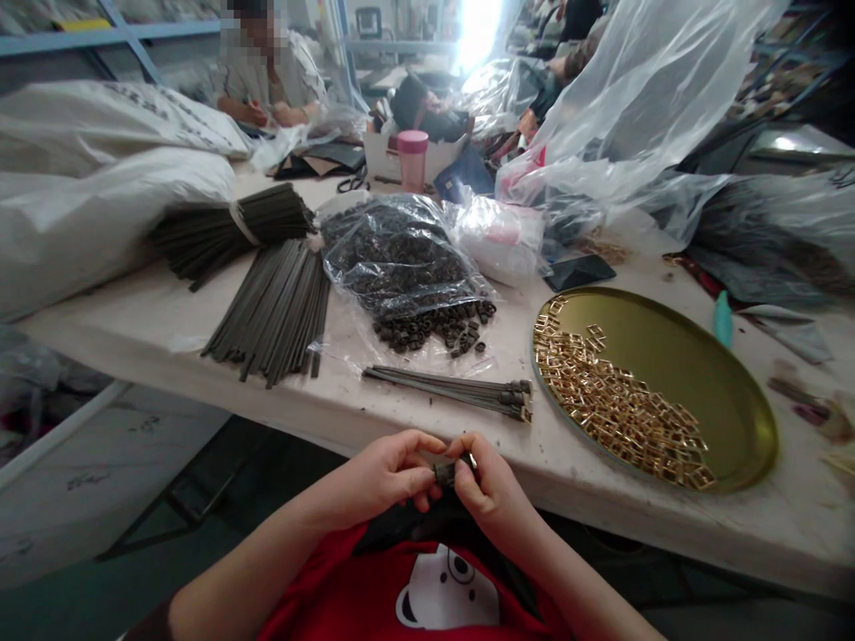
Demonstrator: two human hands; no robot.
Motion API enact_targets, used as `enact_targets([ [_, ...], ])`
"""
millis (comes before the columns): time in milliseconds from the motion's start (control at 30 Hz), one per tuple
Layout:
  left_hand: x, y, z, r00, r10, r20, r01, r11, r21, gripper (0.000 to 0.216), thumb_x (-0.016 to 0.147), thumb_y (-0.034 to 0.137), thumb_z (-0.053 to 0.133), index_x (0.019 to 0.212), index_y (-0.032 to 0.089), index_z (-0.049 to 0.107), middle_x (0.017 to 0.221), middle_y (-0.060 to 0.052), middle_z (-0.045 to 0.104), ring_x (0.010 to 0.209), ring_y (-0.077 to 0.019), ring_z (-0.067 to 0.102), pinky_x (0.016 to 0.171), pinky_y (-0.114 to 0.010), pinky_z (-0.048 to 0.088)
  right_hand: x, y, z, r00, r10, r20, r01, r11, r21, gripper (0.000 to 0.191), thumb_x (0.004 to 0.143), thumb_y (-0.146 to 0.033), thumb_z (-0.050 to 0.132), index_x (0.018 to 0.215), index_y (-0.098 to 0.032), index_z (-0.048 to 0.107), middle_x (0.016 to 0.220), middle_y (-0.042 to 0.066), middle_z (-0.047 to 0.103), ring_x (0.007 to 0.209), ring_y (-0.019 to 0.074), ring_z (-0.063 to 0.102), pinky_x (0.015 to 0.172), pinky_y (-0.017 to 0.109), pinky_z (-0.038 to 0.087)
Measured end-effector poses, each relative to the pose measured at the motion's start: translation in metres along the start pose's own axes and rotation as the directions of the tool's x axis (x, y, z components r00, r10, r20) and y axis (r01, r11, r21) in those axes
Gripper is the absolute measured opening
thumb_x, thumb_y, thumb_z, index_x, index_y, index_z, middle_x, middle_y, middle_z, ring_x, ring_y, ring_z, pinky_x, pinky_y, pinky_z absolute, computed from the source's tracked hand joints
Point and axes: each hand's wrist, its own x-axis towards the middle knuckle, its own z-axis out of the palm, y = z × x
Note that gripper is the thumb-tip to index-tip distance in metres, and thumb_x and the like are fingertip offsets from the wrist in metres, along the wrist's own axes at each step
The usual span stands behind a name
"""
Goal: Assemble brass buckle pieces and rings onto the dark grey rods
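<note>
My left hand (391,476) and my right hand (491,490) meet just in front of the table edge, fingers closed. Between them is a short dark strap end (443,474), pinched from both sides. A gold buckle (472,461) shows partly at my right fingertips; the rest is covered by fingers. On the table beyond, a small bundle of dark straps (447,388) has loops and gold buckles at its right end. Small dark loops (434,328) spill from a clear plastic bag (401,249). Many gold rectangular buckles (614,401) lie in a round gold tray (728,409).
Loose dark strips (271,307) and a tied bundle of strips (233,227) lie at left, beside white sacks (113,187). A pink-lidded cup (412,160), scissors (352,182) and a dark phone-like slab (579,272) stand farther back. Another person (271,76) sits across the table.
</note>
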Motion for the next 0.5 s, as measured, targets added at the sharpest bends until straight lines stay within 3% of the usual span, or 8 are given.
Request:
enact_targets([
  [233,-0.001,0.002,0.009,0.995,0.031,-0.093,-0.019,0.993,0.120,0.032,0.075,0.022,0.052,0.107,0.014,0.050,0.061,0.004,0.054,0.052,-0.0093,0.052,0.050,-0.020,0.041,-0.011,0.001,0.003,0.996,-0.068,0.060,0.071,0.997,-0.041,0.015,0.079,-0.014,0.038,0.092,-0.019,0.044,0.068,-0.002,0.052,0.057,0.0117,0.047,0.054,0.024,0.036],
  [400,-0.002,0.003,0.015,0.996,0.060,-0.061,-0.054,0.993,0.102,0.035,0.075,0.020,0.051,0.109,0.014,0.048,0.062,0.004,0.056,0.054,-0.0103,0.054,0.053,-0.021,0.043,-0.022,0.002,0.004,0.989,-0.090,-0.120,0.098,0.993,0.065,0.016,0.082,-0.016,0.033,0.094,-0.020,0.042,0.073,0.000,0.053,0.064,0.0131,0.051,0.058,0.024,0.041],
  [500,-0.003,0.004,0.018,0.998,0.062,-0.033,-0.059,0.996,0.071,0.034,0.073,0.016,0.051,0.106,0.013,0.050,0.063,0.003,0.056,0.055,-0.0098,0.053,0.054,-0.020,0.043,-0.023,0.001,0.006,0.983,-0.114,-0.146,0.125,0.990,0.066,0.016,0.082,-0.017,0.033,0.095,-0.020,0.043,0.074,0.000,0.052,0.065,0.0132,0.052,0.060,0.024,0.043],
])
